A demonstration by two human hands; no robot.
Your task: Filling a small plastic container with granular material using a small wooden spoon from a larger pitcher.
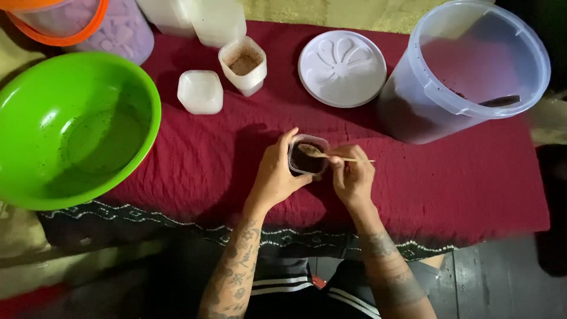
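Near the cloth-covered table's point(472, 195) front edge, a small clear cup point(307, 157) is being steadied by the left hand point(275, 175) while a wooden spoon point(331, 156), pinched in the right hand point(352, 177), is being dipped inside.

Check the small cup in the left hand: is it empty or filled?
Filled: the small cup, held by the left hand, shows dark brown contents near its rim.

Glossy green plastic is seen in the bowl point(71, 127) at nine o'clock; matt, crinkled cloth point(460, 189) covers the table; the bucket point(466, 65) at two o'clock is translucent plastic.
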